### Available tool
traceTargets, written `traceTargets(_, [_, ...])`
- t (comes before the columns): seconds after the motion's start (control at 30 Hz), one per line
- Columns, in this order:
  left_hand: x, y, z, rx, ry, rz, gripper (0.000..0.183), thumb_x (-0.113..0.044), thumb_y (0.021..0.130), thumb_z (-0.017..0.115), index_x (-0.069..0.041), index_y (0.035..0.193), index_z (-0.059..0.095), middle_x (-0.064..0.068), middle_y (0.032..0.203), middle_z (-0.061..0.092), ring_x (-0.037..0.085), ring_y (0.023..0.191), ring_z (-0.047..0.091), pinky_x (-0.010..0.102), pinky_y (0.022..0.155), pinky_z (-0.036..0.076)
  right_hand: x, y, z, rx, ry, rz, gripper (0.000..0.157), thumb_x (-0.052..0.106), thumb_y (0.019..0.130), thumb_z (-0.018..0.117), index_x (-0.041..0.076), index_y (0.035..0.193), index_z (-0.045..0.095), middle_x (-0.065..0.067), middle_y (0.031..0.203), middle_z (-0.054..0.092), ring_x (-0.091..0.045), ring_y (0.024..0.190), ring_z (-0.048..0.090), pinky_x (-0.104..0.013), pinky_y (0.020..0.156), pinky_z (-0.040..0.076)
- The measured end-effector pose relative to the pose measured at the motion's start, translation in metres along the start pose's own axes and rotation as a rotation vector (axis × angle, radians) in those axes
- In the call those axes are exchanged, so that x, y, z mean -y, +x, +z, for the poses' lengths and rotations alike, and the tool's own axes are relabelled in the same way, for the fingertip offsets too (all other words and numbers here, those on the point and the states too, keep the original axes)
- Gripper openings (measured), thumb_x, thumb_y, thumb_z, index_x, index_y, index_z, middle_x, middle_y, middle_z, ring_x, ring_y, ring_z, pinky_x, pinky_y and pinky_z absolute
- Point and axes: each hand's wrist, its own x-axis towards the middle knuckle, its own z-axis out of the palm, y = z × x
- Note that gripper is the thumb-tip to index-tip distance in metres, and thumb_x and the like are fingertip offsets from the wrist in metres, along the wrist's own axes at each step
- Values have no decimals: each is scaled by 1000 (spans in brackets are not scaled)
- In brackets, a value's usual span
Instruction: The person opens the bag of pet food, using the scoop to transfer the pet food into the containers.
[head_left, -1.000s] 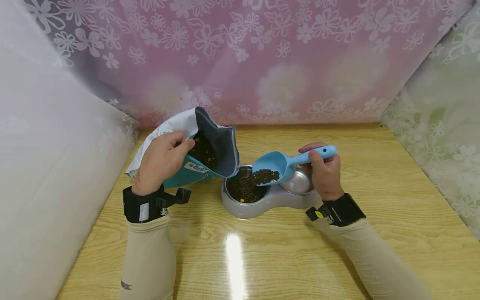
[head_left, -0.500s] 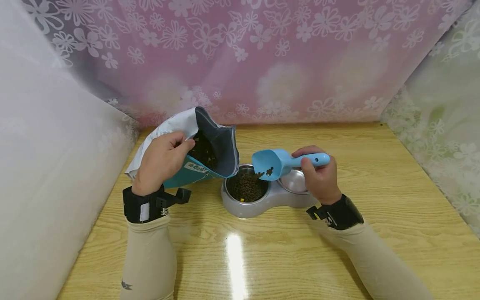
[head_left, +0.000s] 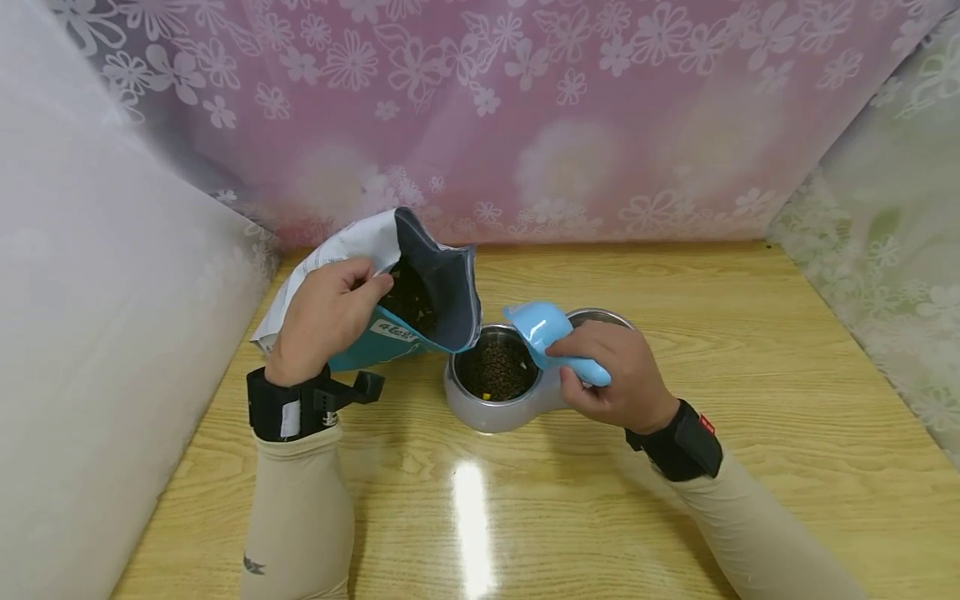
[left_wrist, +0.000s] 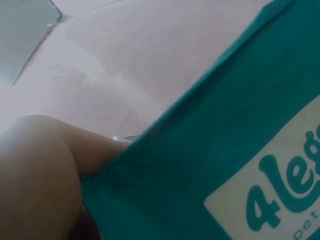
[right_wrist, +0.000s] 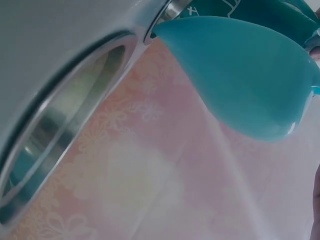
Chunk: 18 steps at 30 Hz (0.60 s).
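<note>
My left hand [head_left: 322, 321] pinches the rim of a teal and white pet food bag [head_left: 375, 350], which leans with its mouth facing right and dark kibble inside. In the left wrist view the bag's teal side [left_wrist: 165, 185] carries large lettering. My right hand [head_left: 618, 375] grips the handle of a light blue scoop [head_left: 542, 327], tipped over at the right rim of a metal bowl. Brown kibble [head_left: 498, 372] and a small yellow piece lie in that bowl. In the right wrist view the scoop's rounded back [right_wrist: 245, 80] shows; its inside is hidden.
Both metal bowls sit in one grey double feeder [head_left: 491, 419] on the wooden table [head_left: 405, 500]. The second bowl [head_left: 600, 317] is partly hidden behind my right hand. A pink flowered curtain [head_left: 480, 167] hangs at the back, with pale sheets on both sides.
The scoop has turned over and its kibble has dropped out above the left bowl. My right hand has rolled and moved lower and leftward. My left hand and the bag stay nearly still.
</note>
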Motion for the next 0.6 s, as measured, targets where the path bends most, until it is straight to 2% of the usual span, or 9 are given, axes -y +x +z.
traceTargets(0.23, [3, -3, 2, 6, 0, 10, 44, -40, 100, 48, -11, 68, 41, 7, 57, 33, 26, 47, 33, 33, 46, 26, 4, -1, 1, -28, 23, 55, 21, 18, 80, 53, 6, 85, 69, -2, 72, 62, -13, 58, 53, -32, 53, 43])
traceTargets(0.33, [4, -3, 3, 15, 2, -2, 43, -41, 100, 48, -12, 69, 41, 7, 58, 33, 26, 48, 33, 33, 46, 26, 6, -2, 2, -51, 49, 124, 21, 17, 79, 53, 5, 85, 69, -4, 73, 62, -14, 59, 55, -33, 55, 44])
traceTargets(0.43, [5, -4, 3, 23, 3, 2, 44, -42, 100, 47, -11, 69, 41, 7, 59, 33, 26, 48, 33, 32, 47, 26, 11, -1, 2, -160, 115, 274, 20, 12, 80, 54, -2, 85, 68, -8, 72, 62, -5, 55, 47, -25, 52, 39])
traceTargets(0.53, [5, -5, 0, 23, 12, 19, 44, -40, 101, 46, -11, 68, 41, 7, 59, 34, 26, 49, 34, 32, 47, 27, 17, 6, 0, -354, 248, 439, 18, 2, 82, 54, -13, 86, 64, -11, 68, 60, -1, 54, 50, -18, 54, 41])
traceTargets(0.6, [5, -5, -1, 22, 18, 27, 44, -40, 101, 46, -11, 68, 40, 7, 58, 34, 25, 49, 34, 33, 48, 27, 21, 13, -2, -476, 336, 497, 19, -2, 85, 55, -19, 87, 61, -11, 64, 57, 0, 55, 52, -17, 55, 43])
